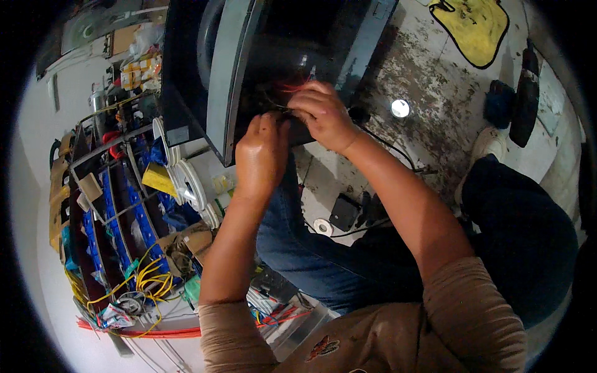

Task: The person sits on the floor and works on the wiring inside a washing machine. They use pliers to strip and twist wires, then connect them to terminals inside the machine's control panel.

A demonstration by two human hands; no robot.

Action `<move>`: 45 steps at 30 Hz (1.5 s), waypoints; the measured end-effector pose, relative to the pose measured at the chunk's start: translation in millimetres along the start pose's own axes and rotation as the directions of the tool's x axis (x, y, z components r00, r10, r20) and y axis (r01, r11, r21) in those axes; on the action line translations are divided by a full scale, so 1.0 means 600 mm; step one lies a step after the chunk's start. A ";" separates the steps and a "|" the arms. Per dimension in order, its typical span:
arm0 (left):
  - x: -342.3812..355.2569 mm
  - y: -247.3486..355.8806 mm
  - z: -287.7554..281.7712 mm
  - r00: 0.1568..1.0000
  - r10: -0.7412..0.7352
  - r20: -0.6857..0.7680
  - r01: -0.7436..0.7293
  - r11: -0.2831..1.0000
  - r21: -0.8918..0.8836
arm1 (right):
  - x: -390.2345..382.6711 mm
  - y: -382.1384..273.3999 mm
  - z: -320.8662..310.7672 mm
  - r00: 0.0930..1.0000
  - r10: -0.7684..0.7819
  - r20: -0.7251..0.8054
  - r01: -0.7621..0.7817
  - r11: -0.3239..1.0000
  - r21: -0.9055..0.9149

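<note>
Both hands are close together inside the open side of a dark cabinet-like appliance [224, 68] with grey metal edges. My right hand [324, 117] is closed, its fingertips pinched on a thin wire [280, 105] that runs toward the other hand. Thin red wires [293, 86] stick out just beyond its fingers. My left hand [260, 155] is closed with knuckles up, close to the wire's other end. Its fingertips are hidden, so I cannot make out what it grips. The appliance's inside is too dark to read.
A shelf rack [124, 180] with blue bins and yellow cables [155, 278] stands at left. On the stained floor are a roll of white tape [323, 227], a black box [344, 212], a black cord [392, 145] and a yellow cloth [476, 28]. My legs are bent below.
</note>
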State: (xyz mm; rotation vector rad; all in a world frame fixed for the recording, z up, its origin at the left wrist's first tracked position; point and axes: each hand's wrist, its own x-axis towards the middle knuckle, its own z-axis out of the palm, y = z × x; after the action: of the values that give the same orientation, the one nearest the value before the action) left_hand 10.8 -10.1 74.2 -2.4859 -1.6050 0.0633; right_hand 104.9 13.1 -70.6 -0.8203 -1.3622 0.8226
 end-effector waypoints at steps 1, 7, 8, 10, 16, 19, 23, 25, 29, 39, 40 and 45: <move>0.001 0.003 0.000 0.998 -0.035 0.049 0.033 0.999 0.041 | 0.000 0.000 0.001 1.000 -0.004 -0.004 0.004 1.000 0.003; 0.017 -0.002 0.000 0.995 0.039 0.091 -0.049 0.993 0.111 | 0.001 -0.002 0.000 1.000 0.005 0.005 -0.005 1.000 0.004; 0.020 -0.002 0.000 0.994 0.057 0.091 -0.066 0.993 0.099 | 0.001 -0.002 -0.001 1.000 0.007 0.002 -0.007 1.000 0.001; 0.023 -0.004 -0.001 0.991 0.091 0.093 -0.098 0.992 0.076 | 0.000 -0.001 -0.001 1.000 0.000 0.000 0.000 1.000 -0.004; 0.019 -0.033 0.008 0.457 -0.338 0.823 0.857 -0.081 -0.509 | 0.001 -0.005 -0.002 0.998 -0.056 -0.014 0.056 0.998 -0.022; 0.009 -0.025 0.008 0.534 -0.401 0.745 0.828 0.067 -0.557 | 0.003 -0.007 -0.002 1.000 -0.031 -0.007 0.030 0.999 -0.011; 0.005 -0.020 0.004 1.000 -0.003 0.012 0.005 0.991 -0.135 | 0.000 -0.001 0.003 1.000 0.013 -0.011 -0.013 1.000 0.026; 0.013 -0.003 -0.008 0.993 0.006 0.115 -0.004 1.000 -0.021 | 0.000 0.002 0.004 1.000 0.013 -0.017 -0.013 1.000 0.018; 0.024 -0.018 -0.017 0.971 0.153 0.186 -0.156 0.988 0.000 | -0.001 0.000 0.002 1.000 0.004 0.014 -0.004 1.000 -0.003; 0.033 -0.037 0.004 0.729 -0.285 0.623 0.650 0.573 -0.499 | -0.010 -0.002 -0.001 0.995 -0.102 0.018 0.102 0.994 -0.036; 0.031 -0.060 0.002 0.565 -0.244 0.788 0.822 0.252 -0.512 | -0.009 -0.005 -0.002 0.995 -0.098 0.022 0.099 0.995 -0.029; 0.015 -0.032 -0.007 0.657 -0.421 0.625 0.752 0.428 -0.502 | -0.005 -0.009 0.003 0.998 -0.054 -0.010 0.054 0.998 -0.021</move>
State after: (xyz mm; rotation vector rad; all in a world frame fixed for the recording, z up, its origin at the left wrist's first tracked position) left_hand -2.4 5.1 82.0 -2.1808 -3.2056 -0.2321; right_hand 103.4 8.2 -67.3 -0.7999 -1.3796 0.7615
